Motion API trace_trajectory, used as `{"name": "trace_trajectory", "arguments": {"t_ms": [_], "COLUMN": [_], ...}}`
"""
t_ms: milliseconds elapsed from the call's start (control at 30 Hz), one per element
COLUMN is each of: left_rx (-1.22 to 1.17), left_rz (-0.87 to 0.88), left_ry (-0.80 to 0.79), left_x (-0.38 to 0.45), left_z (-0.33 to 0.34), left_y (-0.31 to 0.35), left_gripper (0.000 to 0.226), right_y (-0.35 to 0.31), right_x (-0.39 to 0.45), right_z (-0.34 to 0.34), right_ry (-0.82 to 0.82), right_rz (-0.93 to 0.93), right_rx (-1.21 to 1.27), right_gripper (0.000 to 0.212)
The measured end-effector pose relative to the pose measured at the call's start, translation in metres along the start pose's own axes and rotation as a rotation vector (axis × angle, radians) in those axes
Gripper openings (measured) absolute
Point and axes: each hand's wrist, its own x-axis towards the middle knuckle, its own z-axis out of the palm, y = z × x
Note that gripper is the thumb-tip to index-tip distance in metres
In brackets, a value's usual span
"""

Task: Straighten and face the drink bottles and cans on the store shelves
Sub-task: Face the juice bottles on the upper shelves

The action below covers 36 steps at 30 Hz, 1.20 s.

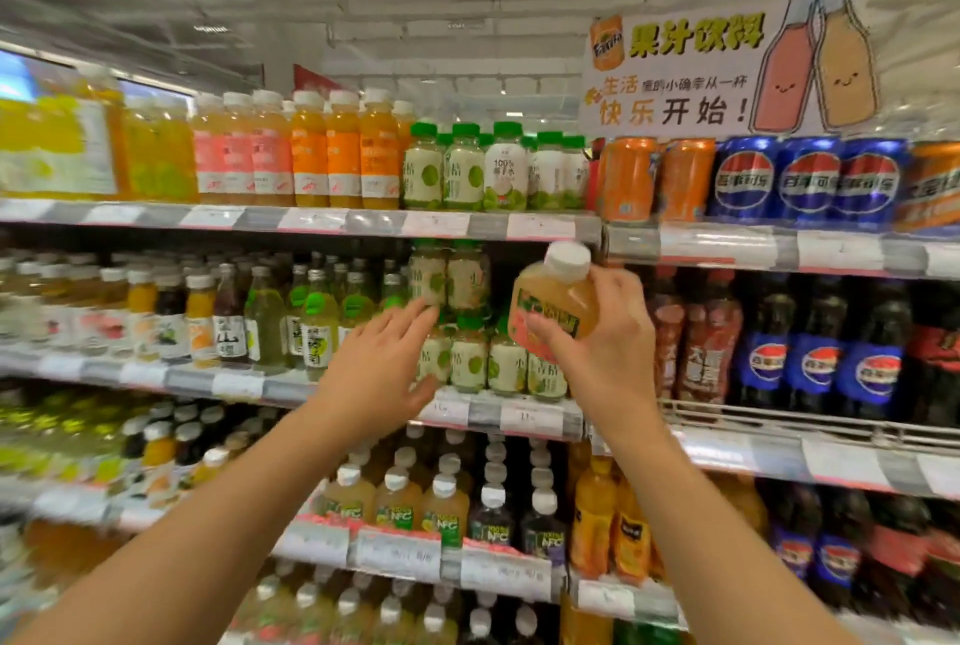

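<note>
A person stands at a supermarket drinks aisle, the right hand (605, 332) curled round a squat clear plastic bottle of pale amber juice with a white cap and a pink-and-green label (553, 304), held tilted in the air just in front of the middle shelf (498, 415), beneath the price rail of the top shelf (332, 220). The left hand (382, 358) reaches forward with fingers straight and spread, holding nothing, its fingertips at the row of small green-capped bottles with cream labels (488, 363); whether it touches them cannot be told. Judged from the shelves, the work looks partly done: the orange juice bottles with white caps (343, 150) and the blue cola cans (808, 179) on the top shelf stand in even rows, labels outward, while the held bottle has yet to be set in a place and faced. Motion blur smears the far left shelves, the lowest tiers are cut off at the frame edge, and most price tags cannot be read
</note>
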Motion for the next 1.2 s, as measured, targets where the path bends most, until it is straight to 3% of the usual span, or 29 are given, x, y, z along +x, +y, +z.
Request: {"name": "trace_trajectory", "arguments": {"t_ms": [200,333,567,733,1200], "left_rx": [-0.079,-0.128,-0.185,-0.301,-0.431], "left_rz": [-0.111,-0.090,-0.133,-0.187,-0.284], "left_ry": [-0.066,-0.117,-0.052,-0.093,-0.425], "left_x": [-0.046,-0.066,-0.078,-0.077,-0.075], "left_z": [-0.005,-0.012,0.000,0.040,0.216], "left_y": [-0.026,-0.040,-0.090,-0.132,-0.241], "left_gripper": [0.075,0.059,0.044,0.049,0.049], "right_y": [-0.005,-0.017,-0.026,-0.020,0.004], "right_x": [-0.020,-0.030,-0.056,-0.069,-0.111], "right_z": [0.009,0.020,0.056,0.093,0.198], "right_ry": [-0.097,-0.180,-0.355,-0.452,-0.556], "right_rz": [0.104,0.083,0.030,0.032,0.280], "right_rx": [0.165,0.186,0.170,0.134,0.037], "right_gripper": [0.074,0.074,0.072,0.070,0.063]}}
